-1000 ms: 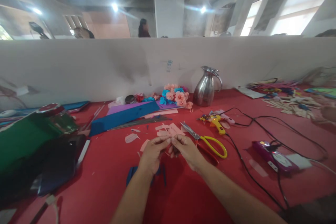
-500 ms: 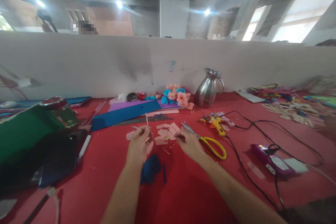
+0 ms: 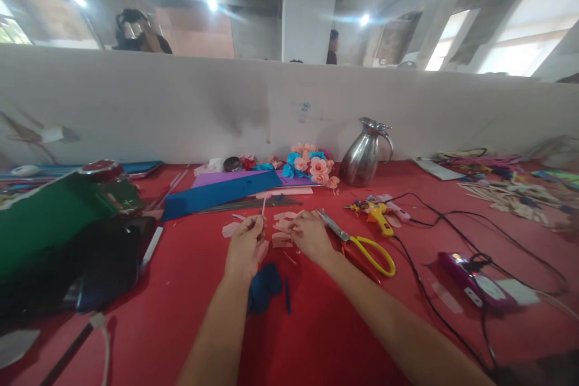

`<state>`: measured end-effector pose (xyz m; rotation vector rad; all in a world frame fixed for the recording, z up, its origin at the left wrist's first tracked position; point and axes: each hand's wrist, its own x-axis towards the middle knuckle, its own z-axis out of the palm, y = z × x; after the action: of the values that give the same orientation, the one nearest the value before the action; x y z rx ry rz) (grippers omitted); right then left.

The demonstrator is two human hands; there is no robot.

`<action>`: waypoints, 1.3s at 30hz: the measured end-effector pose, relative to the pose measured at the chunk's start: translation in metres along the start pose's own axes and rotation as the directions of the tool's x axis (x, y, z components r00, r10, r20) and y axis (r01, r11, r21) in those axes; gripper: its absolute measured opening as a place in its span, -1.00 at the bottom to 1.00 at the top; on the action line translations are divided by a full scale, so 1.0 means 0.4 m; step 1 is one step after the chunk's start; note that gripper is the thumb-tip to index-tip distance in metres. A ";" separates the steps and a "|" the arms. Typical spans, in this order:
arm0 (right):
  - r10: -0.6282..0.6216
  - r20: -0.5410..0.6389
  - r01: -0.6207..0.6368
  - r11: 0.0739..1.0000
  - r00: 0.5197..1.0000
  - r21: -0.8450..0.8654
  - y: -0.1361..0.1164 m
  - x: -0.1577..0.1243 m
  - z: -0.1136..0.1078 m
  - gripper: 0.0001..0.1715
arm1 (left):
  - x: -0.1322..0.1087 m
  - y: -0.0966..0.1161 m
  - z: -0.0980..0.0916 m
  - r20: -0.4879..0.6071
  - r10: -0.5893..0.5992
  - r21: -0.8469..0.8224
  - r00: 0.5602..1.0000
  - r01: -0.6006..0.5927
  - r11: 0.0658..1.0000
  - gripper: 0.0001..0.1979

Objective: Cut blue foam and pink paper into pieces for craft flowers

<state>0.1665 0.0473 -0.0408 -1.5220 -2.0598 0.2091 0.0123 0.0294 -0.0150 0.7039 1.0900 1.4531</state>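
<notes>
Near the center of the frame, the left hand (image 3: 242, 247) pinches one thin pink strip (image 3: 263, 205) upright between thumb and fingertips. Just right of it, the right hand (image 3: 313, 240) has its fingers bunched narrowly at the pink paper pieces (image 3: 282, 240), which overlap too much to count; whether they grip one, I cannot tell. Counted left to right: one red-lidded jar (image 3: 118, 192) at left, one long blue sheet (image 3: 221, 195) left of center, one pair of yellow-handled scissors (image 3: 345, 236), one steel jug (image 3: 362, 160), two glue guns (image 3: 380, 218), one purple power strip (image 3: 491, 291) lower right.
</notes>
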 end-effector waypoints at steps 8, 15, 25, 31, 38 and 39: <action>0.189 0.264 -0.320 0.403 0.946 0.857 -0.019 -0.037 -0.071 -0.85 | -0.019 -0.010 0.016 0.203 -0.122 0.032 0.972 0.118 0.992 -0.71; 0.212 0.360 -0.385 0.092 0.909 0.918 0.002 -0.057 -0.086 -0.89 | -0.034 -0.016 0.023 0.294 -0.256 0.123 0.921 0.229 0.966 -0.75; 0.227 0.337 -0.328 -0.081 0.914 0.941 -0.036 -0.078 -0.058 -0.81 | -0.041 -0.034 0.045 0.189 -0.232 0.033 0.954 0.230 0.973 -0.75; 0.355 0.162 -0.158 -0.040 0.921 0.987 -0.054 -0.084 -0.027 -0.80 | -0.042 -0.042 0.050 0.180 -0.175 0.010 0.968 0.176 0.984 -0.70; 0.450 0.208 -0.213 -0.040 0.869 0.976 -0.022 -0.073 -0.045 -0.73 | -0.050 -0.054 0.056 0.177 -0.111 0.119 0.978 0.091 0.989 -0.74; 0.450 0.215 -0.225 -0.032 0.867 0.974 -0.022 -0.074 -0.046 -0.73 | -0.050 -0.055 0.057 0.180 -0.104 0.128 0.978 0.082 0.988 -0.74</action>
<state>0.1745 0.0134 -0.0318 -0.9096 -0.7255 1.3659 0.0454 0.0139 -0.0229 0.8452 1.0564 1.2234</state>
